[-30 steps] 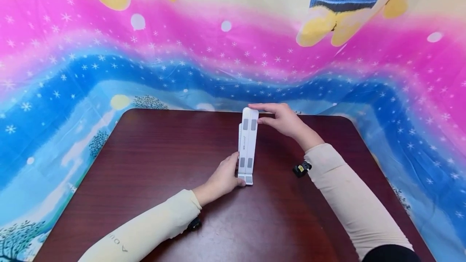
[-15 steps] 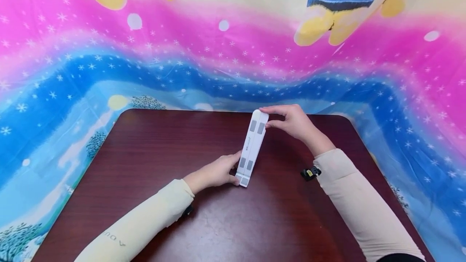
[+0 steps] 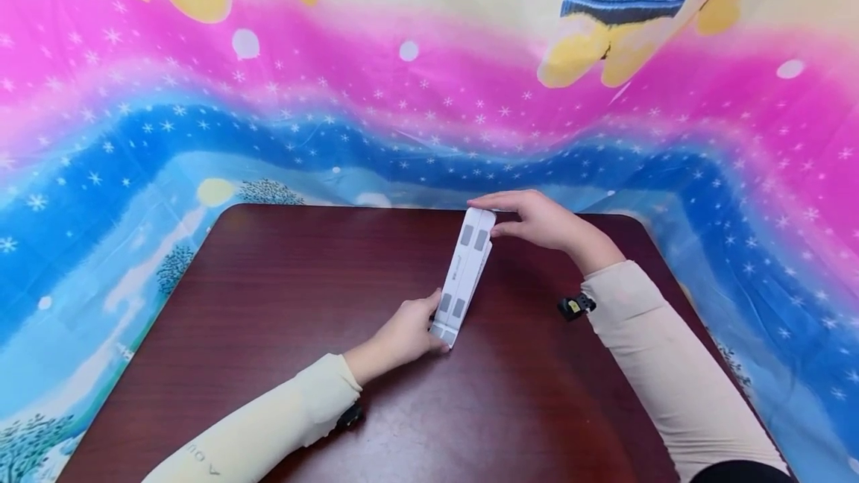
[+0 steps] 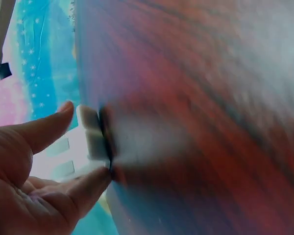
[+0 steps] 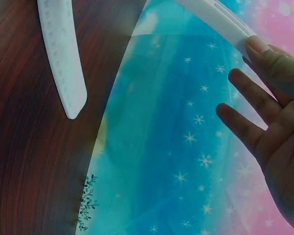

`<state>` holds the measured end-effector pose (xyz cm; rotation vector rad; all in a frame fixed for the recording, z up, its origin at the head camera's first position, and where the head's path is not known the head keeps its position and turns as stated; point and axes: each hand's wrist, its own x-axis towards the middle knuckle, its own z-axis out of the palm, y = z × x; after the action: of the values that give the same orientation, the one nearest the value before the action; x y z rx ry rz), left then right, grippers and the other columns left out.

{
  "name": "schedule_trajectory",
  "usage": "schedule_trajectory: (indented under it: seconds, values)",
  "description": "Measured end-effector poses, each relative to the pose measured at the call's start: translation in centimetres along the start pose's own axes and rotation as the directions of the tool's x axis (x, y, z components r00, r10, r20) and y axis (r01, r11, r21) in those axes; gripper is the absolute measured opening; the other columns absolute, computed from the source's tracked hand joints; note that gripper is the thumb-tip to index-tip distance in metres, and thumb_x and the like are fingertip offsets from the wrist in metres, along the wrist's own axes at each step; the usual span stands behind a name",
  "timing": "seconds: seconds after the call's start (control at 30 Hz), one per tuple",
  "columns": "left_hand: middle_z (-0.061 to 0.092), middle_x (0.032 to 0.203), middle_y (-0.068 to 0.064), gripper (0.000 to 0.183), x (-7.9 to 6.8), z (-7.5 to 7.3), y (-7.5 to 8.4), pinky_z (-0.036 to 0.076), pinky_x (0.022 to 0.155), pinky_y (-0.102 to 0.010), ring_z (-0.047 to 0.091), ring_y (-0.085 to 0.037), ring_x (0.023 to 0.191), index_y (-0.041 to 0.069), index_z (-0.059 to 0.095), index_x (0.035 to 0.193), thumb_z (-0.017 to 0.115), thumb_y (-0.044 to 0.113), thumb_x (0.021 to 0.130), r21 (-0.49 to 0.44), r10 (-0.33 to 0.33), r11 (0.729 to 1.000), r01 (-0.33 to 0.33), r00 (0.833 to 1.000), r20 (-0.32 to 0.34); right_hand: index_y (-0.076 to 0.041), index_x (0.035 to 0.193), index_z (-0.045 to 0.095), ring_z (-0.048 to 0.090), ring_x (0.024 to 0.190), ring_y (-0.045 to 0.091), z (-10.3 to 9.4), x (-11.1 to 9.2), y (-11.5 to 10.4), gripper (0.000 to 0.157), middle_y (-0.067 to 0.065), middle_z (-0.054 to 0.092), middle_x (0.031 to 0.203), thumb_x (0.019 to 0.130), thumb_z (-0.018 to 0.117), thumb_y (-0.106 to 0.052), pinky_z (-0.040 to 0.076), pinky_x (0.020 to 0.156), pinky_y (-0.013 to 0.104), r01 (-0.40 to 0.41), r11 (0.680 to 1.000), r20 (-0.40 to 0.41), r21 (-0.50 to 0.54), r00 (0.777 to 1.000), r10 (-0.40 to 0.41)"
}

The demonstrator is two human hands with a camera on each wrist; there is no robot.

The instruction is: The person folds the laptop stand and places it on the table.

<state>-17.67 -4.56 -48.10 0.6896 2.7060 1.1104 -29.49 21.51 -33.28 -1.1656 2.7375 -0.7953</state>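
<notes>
One white stand (image 3: 463, 274), long and narrow, with grey pads (image 3: 466, 235) along its face and small lettering between them; located near the middle of the surface (image 3: 322, 259), tilted, its top leaning toward the right hand. Whether its lower end touches the surface cannot be told. A second bar (image 5: 63, 58) of the same stand, notched along its length, stands apart from the held one in the right wrist view. One left hand (image 3: 403, 330), thumb and fingers moderately parted, gripping the lower end of the stand from the side. One right hand (image 3: 543, 221), thumb and forefinger pinching the top end; two other fingers extend free of it. Two pale sleeves, left (image 3: 268, 416) with dark letters, right (image 3: 678, 371) plain. One small black device (image 3: 576, 307) at the right wrist, another (image 3: 350, 416) at the left. Surface: dark reddish-brown wood grain, rounded far corners. Behind it, one printed cloth (image 3: 403, 133) in blue and pink, with white snowflakes and yellow figures.
</notes>
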Motion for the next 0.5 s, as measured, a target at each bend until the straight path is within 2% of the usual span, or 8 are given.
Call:
schedule_trajectory:
  seconds: [0.1,0.17,0.23,0.37,0.5]
  values:
    - [0.074,0.112,-0.011,0.100,0.1,0.2,0.4,0.058,0.086,-0.031,0.071,-0.017,0.094,-0.004,0.046,0.149,0.097,0.029,0.069,0.049,0.000,0.999,0.001,1.000,-0.032,-0.032,0.143,0.062,0.062,0.128,0.020,0.0,0.0,0.2,0.063,-0.004,0.066,0.139,0.087,0.083,-0.014,0.052,0.104,0.045,0.020,1.000,-0.011,-0.023,1.000,-0.020]
    - [0.073,0.101,-0.007,0.101,0.3,0.4,0.7,0.057,0.081,-0.031,0.068,-0.016,0.088,-0.003,0.048,0.146,0.098,0.033,0.067,0.045,-0.010,0.999,0.012,0.999,-0.042,-0.030,0.141,0.064,0.064,0.124,0.020,-0.1,-0.1,0.3,0.062,-0.004,0.068,0.135,0.085,0.084,-0.014,0.054,0.101,0.045,0.022,0.999,-0.028,-0.033,0.999,-0.023]
    - [0.072,0.104,-0.007,0.104,0.5,0.6,0.8,0.057,0.082,-0.031,0.067,-0.016,0.088,-0.004,0.046,0.147,0.099,0.034,0.065,0.064,-0.028,0.998,0.031,0.999,-0.045,-0.028,0.140,0.066,0.066,0.121,0.020,-0.1,-0.2,0.4,0.062,-0.003,0.070,0.132,0.083,0.085,-0.014,0.055,0.099,0.044,0.014,0.999,-0.041,-0.039,0.999,-0.016]
    - [0.069,0.123,-0.015,0.117,0.6,1.4,0.7,0.055,0.094,-0.035,0.066,-0.020,0.103,-0.011,0.036,0.152,0.098,0.036,0.065,0.151,-0.040,0.987,0.048,0.998,-0.052,-0.024,0.139,0.067,0.068,0.117,0.021,-0.1,-0.6,0.4,0.062,-0.001,0.071,0.130,0.081,0.087,-0.014,0.057,0.094,0.045,0.009,0.999,-0.055,-0.042,0.998,-0.011]
    - [0.067,0.129,-0.019,0.115,0.8,1.6,0.6,0.054,0.100,-0.038,0.065,-0.026,0.113,-0.013,0.035,0.152,0.097,0.034,0.068,0.191,-0.033,0.981,0.041,0.998,-0.047,-0.021,0.138,0.068,0.069,0.116,0.021,-0.2,-0.9,0.4,0.061,-0.001,0.072,0.129,0.080,0.088,-0.014,0.058,0.093,0.045,0.003,0.999,-0.069,-0.050,0.998,-0.007]
